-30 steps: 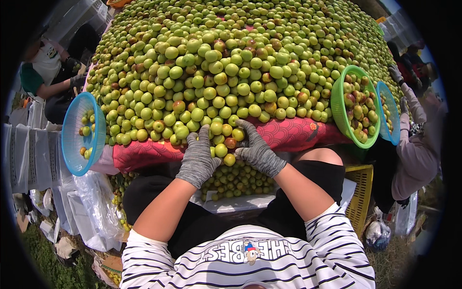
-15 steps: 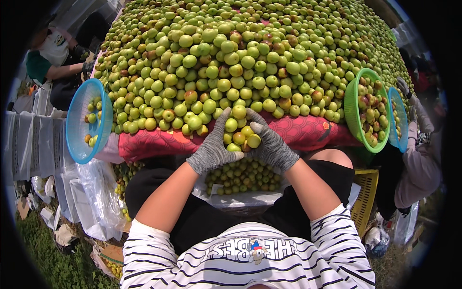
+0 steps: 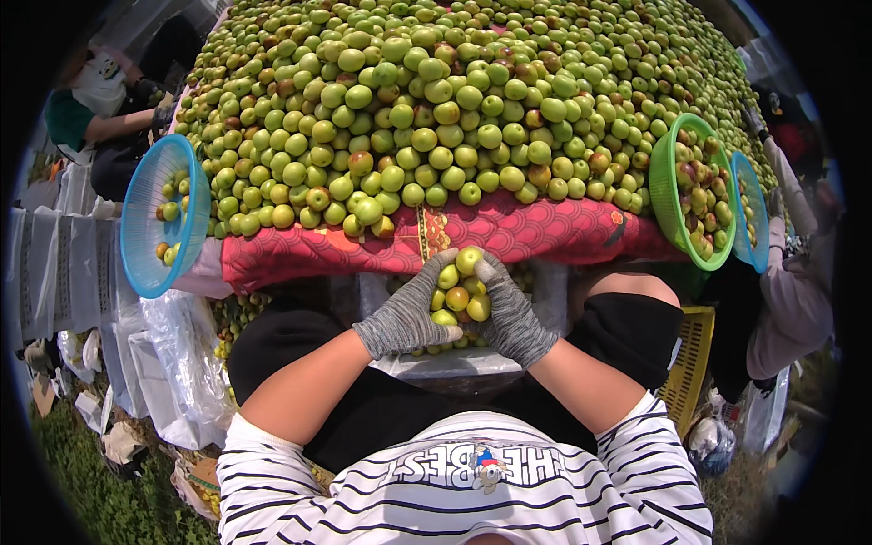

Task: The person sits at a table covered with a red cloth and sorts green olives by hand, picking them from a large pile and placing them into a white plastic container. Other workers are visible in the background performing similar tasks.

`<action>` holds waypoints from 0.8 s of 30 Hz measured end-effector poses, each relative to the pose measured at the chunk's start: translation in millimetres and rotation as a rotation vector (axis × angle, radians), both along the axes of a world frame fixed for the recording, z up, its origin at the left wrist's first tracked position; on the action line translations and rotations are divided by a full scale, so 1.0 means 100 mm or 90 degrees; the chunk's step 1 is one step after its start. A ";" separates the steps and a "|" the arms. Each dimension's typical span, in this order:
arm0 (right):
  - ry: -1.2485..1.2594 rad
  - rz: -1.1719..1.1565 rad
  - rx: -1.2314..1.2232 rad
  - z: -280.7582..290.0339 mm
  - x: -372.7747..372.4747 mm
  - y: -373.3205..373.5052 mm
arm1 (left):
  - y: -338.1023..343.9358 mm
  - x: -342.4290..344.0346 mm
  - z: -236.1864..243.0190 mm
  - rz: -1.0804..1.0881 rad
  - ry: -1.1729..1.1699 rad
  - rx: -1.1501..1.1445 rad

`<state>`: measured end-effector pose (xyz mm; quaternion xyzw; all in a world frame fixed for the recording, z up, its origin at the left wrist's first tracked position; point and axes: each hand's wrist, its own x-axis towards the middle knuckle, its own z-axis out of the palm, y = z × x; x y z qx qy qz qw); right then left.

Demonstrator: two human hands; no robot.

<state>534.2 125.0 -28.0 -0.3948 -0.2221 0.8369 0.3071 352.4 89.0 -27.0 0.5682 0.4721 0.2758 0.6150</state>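
Note:
My left hand (image 3: 407,313) and my right hand (image 3: 514,313), both in grey knit gloves, are cupped together around several green jujubes (image 3: 458,298). Some of the fruits have a reddish-brown blush. Both hands hang over a plastic-lined container (image 3: 445,367) between my knees, which has more jujubes inside, mostly hidden beneath my hands. Beyond them, a large heap of green jujubes (image 3: 427,109) lies on a surface whose near edge is draped with a red patterned cloth (image 3: 536,234).
A blue basket (image 3: 136,218) with a few fruits is at left; a fuller green basket (image 3: 666,195) and another blue basket (image 3: 747,204) are at right. A yellow crate (image 3: 686,368) stands by my right knee. People work on the left (image 3: 118,123) and right (image 3: 790,309).
My cupped hands have drawn back from the heap's edge toward me with the jujubes between them. They are now over the container, and more red cloth shows at the edge.

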 end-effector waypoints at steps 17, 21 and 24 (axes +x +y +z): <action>-0.192 -0.016 0.144 0.05 0.11 0.35 | 0.24 -0.57 0.38 0.279 0.682 0.245; -0.072 -0.151 0.052 0.03 -0.09 0.70 | 0.37 -0.55 0.19 0.292 0.609 0.147; 0.032 -0.139 0.015 0.03 -0.16 0.79 | 0.48 -0.49 0.05 0.325 0.453 0.158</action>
